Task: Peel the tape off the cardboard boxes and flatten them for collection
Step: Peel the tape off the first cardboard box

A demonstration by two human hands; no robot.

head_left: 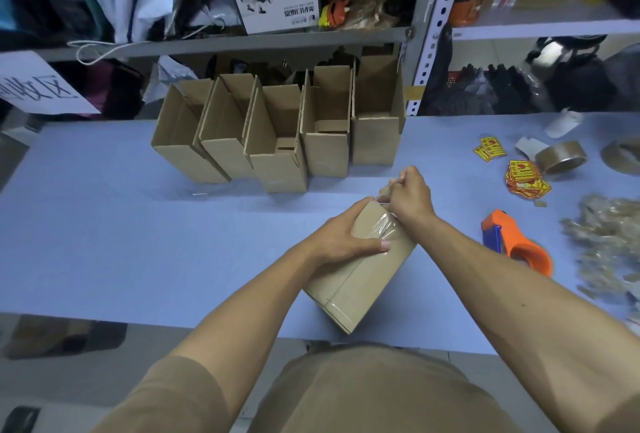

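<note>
Nearest me, a sealed cardboard box (360, 270) lies tilted on the blue table (104, 242), its near corner close to the table's front edge. My left hand (346, 235) wraps over its top, thumb pressed on the side, I judge to brace it against the pull. My right hand (412, 197) is fisted at the far end, pinching a strip of clear tape (384, 225) lifting off the cardboard. Behind stand five opened boxes (277, 135) in a row, flaps up, not yet flattened. Left of the box the table gives broad room for flattening; the right is crowded by an orange tape dispenser (519, 242), a tape roll (561, 157) and crumpled tape (609, 238).
</note>
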